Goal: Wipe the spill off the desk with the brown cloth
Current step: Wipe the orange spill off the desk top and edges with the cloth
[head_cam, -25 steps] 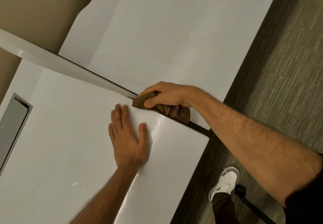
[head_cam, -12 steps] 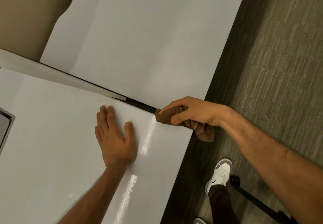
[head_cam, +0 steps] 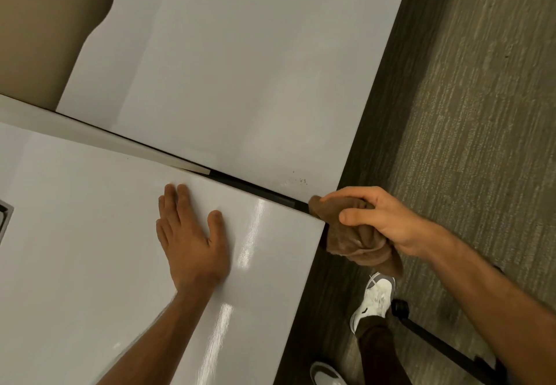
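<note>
My right hand grips the bunched brown cloth at the right end of the dark gap between two white desk tops; most of the cloth hangs off the desk edge over the floor. My left hand lies flat, fingers spread, on the near white desk. A few small brown specks sit on the far desk close to its front corner, just above the cloth.
A grey cable tray opening shows at the left edge of the near desk. Grey carpet lies to the right. My white shoes and a black stand leg are below the desk edge.
My right hand has drawn the cloth rightward along the gap, from next to my left hand to the desk's edge and partly off it. The left hand has stayed flat.
</note>
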The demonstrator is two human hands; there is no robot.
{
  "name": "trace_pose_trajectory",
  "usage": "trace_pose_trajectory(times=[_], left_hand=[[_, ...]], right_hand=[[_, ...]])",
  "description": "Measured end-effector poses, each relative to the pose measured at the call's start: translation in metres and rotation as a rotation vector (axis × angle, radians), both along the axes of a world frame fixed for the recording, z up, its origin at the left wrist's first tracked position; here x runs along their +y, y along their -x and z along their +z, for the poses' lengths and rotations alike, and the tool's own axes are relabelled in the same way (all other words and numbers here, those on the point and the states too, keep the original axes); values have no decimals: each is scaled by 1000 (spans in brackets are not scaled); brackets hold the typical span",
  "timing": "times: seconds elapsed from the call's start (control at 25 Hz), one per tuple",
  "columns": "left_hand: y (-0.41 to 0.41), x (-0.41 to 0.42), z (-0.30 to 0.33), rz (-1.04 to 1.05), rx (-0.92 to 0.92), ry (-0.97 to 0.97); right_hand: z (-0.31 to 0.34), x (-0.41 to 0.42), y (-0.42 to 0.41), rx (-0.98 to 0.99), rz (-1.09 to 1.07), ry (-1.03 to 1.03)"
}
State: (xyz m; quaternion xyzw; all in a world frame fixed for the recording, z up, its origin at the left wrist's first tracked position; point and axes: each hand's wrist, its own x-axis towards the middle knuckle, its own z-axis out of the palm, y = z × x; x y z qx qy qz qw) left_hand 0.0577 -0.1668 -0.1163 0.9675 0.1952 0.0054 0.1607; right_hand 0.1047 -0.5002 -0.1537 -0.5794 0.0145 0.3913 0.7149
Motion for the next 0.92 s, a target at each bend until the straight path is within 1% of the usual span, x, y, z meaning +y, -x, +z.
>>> trace_pose_trajectory(times=[0.08, 0.16, 0.28, 0.36, 0.6, 0.68, 0.76, 0.84, 0.88, 0.92], left_hand=[[1, 2, -1, 4, -12, -4], [1, 2, -2, -8, -17, -7], [0, 2, -3, -15, -17, -15], [1, 2, -2, -14, -16, -8], [0, 6, -2, -64, -10, 49], [3, 10, 2, -178, -22, 143], [18, 16, 9, -407, 1, 216], [50, 16, 14, -683, 57, 155], [69, 15, 15, -785, 91, 100], [84, 15, 16, -841, 122, 53]], right_hand=[[1, 21, -1, -11, -88, 20], [1, 37, -2, -15, -106, 51], [4, 41, 5, -23, -139, 66], [11, 43, 15, -52, -182, 116], [24, 66, 53, -110, -516, 209], [26, 77, 69, -120, -628, 252], [30, 86, 83, -121, -710, 253], [36, 87, 94, -107, -770, 218], [39, 85, 100, -94, -794, 198], [41, 82, 106, -77, -822, 179]])
